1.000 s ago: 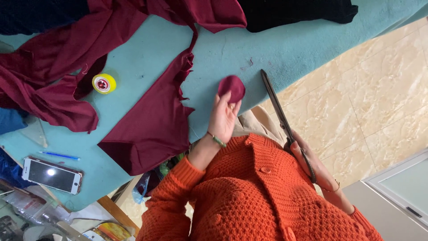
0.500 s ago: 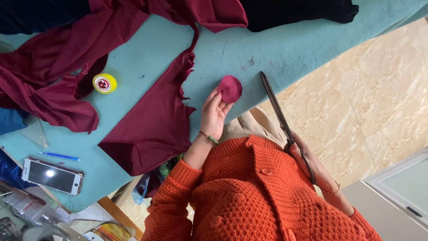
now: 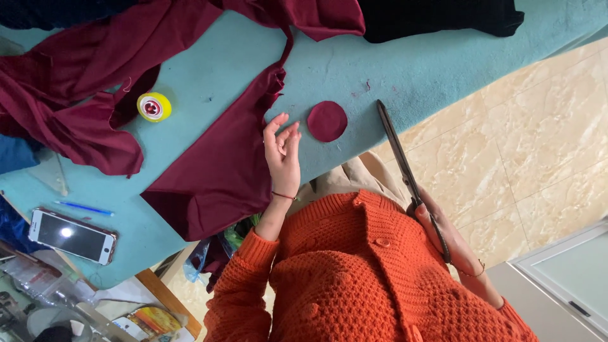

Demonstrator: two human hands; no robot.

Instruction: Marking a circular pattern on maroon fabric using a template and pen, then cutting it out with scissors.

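Centre frame, our left hand (image 3: 282, 154) hovers, fingers loosely apart, beside a cut round maroon cloth disc (image 3: 327, 121) on the teal felt table (image 3: 437, 60); our right hand (image 3: 443, 229) grips long dark scissors (image 3: 403, 161) (blades together). The disc looks cut out; maroon fabric (image 3: 221, 171) remains uncut at left.

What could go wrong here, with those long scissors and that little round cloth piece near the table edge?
The scissors in the right hand point their long blades toward the table; a careless swing might nick the left hand nearby. The round maroon cloth piece lies loose close to the table's edge and could slide off onto the floor. The large maroon fabric overhangs the edge and might slip down too.
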